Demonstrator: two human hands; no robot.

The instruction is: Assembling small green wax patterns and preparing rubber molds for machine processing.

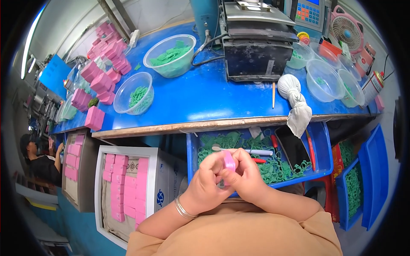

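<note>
Both my hands are together in front of my body, over the near side of a blue tray [260, 185]. A small, smooth pink piece [229, 161] of a kind I cannot make out is pinched between the fingers of my left hand [208, 176] and my right hand [245, 174]. My fingers hide part of it. Inside the tray lie many small green pieces [279, 170], a brush [256, 151] with a pale handle, red-handled tools [310, 150] and a dark phone [293, 147].
On the blue table [183, 102] stand clear bowls [136, 112] of green pieces, stacked pink blocks [102, 83], a black machine [258, 57] and a tied white cloth bundle [294, 100]. A box [149, 183] of pink blocks is at left. Another person [38, 158] sits far left.
</note>
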